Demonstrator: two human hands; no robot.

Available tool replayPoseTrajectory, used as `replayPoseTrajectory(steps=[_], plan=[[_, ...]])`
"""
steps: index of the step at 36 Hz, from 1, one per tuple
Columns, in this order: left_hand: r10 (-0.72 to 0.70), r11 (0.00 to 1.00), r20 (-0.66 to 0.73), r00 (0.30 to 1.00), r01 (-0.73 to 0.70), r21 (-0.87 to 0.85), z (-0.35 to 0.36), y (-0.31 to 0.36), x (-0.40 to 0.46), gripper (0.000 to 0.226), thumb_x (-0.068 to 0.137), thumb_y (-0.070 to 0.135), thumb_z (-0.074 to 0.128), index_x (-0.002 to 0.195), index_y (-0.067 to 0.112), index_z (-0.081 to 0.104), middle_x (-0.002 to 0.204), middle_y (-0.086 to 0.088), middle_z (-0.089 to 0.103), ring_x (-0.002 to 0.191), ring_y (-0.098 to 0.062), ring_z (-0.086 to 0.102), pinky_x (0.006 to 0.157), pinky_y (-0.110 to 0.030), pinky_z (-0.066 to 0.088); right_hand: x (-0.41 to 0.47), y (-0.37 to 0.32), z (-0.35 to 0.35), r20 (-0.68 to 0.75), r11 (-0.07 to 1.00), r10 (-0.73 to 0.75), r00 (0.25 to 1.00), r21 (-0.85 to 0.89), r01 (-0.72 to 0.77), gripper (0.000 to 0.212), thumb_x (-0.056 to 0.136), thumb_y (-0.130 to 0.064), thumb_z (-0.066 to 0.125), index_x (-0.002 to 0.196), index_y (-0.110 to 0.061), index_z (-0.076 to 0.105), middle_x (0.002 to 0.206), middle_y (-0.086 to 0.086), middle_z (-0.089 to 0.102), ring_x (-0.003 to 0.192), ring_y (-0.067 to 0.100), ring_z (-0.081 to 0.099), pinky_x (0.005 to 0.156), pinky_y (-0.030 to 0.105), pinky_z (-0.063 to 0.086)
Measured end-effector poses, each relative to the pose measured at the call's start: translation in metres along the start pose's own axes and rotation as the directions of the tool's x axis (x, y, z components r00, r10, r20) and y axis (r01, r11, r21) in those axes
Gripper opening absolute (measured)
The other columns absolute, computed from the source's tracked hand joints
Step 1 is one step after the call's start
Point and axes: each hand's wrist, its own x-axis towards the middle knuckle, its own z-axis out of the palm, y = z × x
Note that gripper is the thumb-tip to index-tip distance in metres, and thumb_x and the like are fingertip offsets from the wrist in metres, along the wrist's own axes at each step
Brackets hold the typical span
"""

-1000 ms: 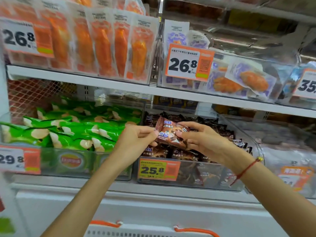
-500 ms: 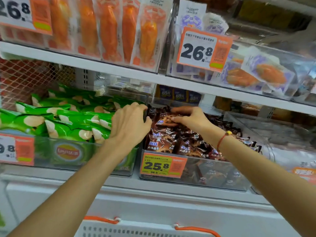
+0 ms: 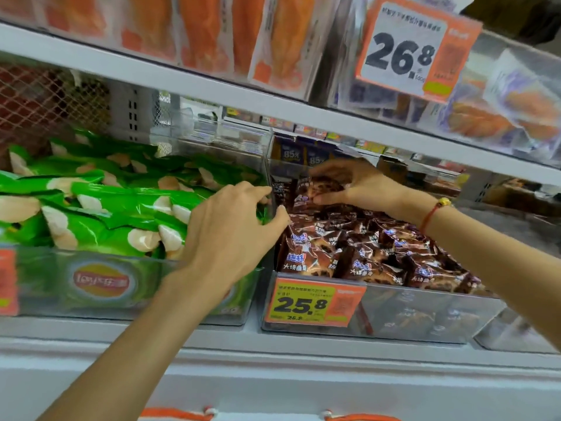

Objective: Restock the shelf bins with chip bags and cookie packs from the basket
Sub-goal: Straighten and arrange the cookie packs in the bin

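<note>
Right hand [image 3: 355, 186] is at the back of the clear cookie bin [image 3: 425, 317], fingers and thumb curled round a brown cookie pack [image 3: 318, 186], which sits on top of the pile at the rear of that bin. Left hand [image 3: 233, 235] is over the divide btwn the two bins: fingers spread and bent, tips at the wall where the chip bin [image 3: 212, 311] meets the cookie bin, thumb tip touching the edge of the cookie packs [image 3: 364, 250]. Can't tell if the fingertips grip the wall or a bag, since they're partly hidden. Cookie bin is piled w/ brown packs, and its front carries an orange/yellow price tag [image 3: 314, 303] reading 25.8. Chip bin just left of it holds green chip bags [image 3: 100, 208] lying flat and overlapping. Red string bracelet [image 3: 431, 215] w/ a gold bead on the right wrist. Shelf above holds orange packs [image 3: 194, 28] upright in a row, plus another price tag [image 3: 413, 53] reading 26.8 in front of blurred purple-and-orange packs. At the bottom edge, the basket rim [image 3: 179, 414] shows w/ orange handles, below the shelf.
</note>
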Motion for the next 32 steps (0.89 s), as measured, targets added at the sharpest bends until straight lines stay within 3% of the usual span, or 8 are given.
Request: replayPoseTrajectory(steps=[3, 7, 13, 18, 23, 30, 32], plan=[[0.003, 1.0, -0.009, 1.0, -0.003, -0.018, 0.0, -0.001, -0.002, 0.046, 0.089, 0.054, 0.046, 0.129, 0.034, 0.057, 0.109, 0.014, 0.061, 0.099, -0.01, 0.056, 0.071, -0.027, 0.039, 0.018, 0.009, 0.012, -0.135, 0.998, -0.04, 0.99, -0.046, 0.034, 0.053, 0.076, -0.017, 0.079, 0.125, -0.024, 0.059, 0.13, -0.002, 0.059, 0.118, 0.012, 0.055, 0.1, 0.017, 0.041], [0.001, 1.0, -0.011, 1.0, -0.001, -0.027, 0.0, -0.002, -0.002, 0.047, 0.088, 0.055, 0.045, 0.128, 0.034, 0.058, 0.102, 0.017, 0.059, 0.091, -0.005, 0.05, 0.068, -0.026, 0.036, 0.04, 0.013, 0.031, -0.238, 0.997, -0.066, 0.969, -0.059, 0.053, 0.054, 0.077, -0.019, 0.078, 0.128, -0.022, 0.059, 0.132, -0.001, 0.057, 0.12, 0.013, 0.051, 0.096, 0.014, 0.036], [-0.019, 0.999, 0.001, 1.0, 0.019, -0.029, -0.002, 0.001, -0.002, 0.049, 0.086, 0.056, 0.044, 0.128, 0.035, 0.058, 0.102, 0.017, 0.059, 0.089, -0.005, 0.051, 0.068, -0.026, 0.039, 0.051, 0.02, 0.029, -0.112, 0.995, -0.067, 0.991, -0.084, 0.058, 0.056, 0.076, -0.023, 0.079, 0.128, -0.027, 0.057, 0.136, -0.004, 0.055, 0.127, 0.015, 0.047, 0.108, 0.025, 0.033], [-0.029, 0.999, -0.003, 1.0, 0.029, -0.023, -0.003, 0.003, -0.004, 0.047, 0.087, 0.055, 0.045, 0.127, 0.035, 0.059, 0.095, 0.017, 0.058, 0.082, -0.004, 0.048, 0.064, -0.025, 0.036, 0.044, 0.019, 0.019, 0.005, 0.998, -0.062, 0.998, -0.013, 0.063, 0.053, 0.082, -0.016, 0.074, 0.131, -0.025, 0.056, 0.14, -0.004, 0.051, 0.129, 0.011, 0.045, 0.101, 0.016, 0.03], [-0.049, 0.999, 0.009, 0.999, 0.049, -0.01, -0.003, 0.005, -0.004, 0.047, 0.088, 0.054, 0.044, 0.129, 0.036, 0.057, 0.097, 0.019, 0.055, 0.082, -0.003, 0.044, 0.064, -0.026, 0.033, 0.045, 0.023, 0.027, -0.053, 0.992, -0.118, 0.992, -0.047, 0.116, 0.048, 0.082, -0.009, 0.072, 0.124, -0.027, 0.059, 0.138, -0.003, 0.053, 0.128, 0.013, 0.048, 0.108, 0.025, 0.035], [-0.053, 0.999, 0.019, 0.998, 0.053, -0.003, -0.002, 0.006, -0.004, 0.045, 0.089, 0.053, 0.046, 0.128, 0.035, 0.058, 0.092, 0.02, 0.052, 0.079, -0.002, 0.045, 0.056, -0.022, 0.031, 0.048, 0.03, 0.026, -0.073, 0.96, -0.175, 0.982, -0.236, 0.153, 0.048, 0.082, -0.019, 0.074, 0.123, -0.037, 0.059, 0.136, -0.009, 0.055, 0.126, 0.012, 0.05, 0.107, 0.039, 0.04], [-0.054, 0.999, 0.027, 0.998, 0.054, 0.002, -0.003, 0.005, -0.004, 0.044, 0.089, 0.053, 0.046, 0.128, 0.036, 0.057, 0.094, 0.019, 0.055, 0.082, -0.004, 0.049, 0.06, -0.023, 0.036, 0.046, 0.03, 0.029, -0.086, 0.949, -0.177, 0.98, -0.28, 0.147, 0.049, 0.084, -0.02, 0.072, 0.127, -0.038, 0.056, 0.14, -0.008, 0.052, 0.13, 0.016, 0.046, 0.108, 0.039, 0.04]])
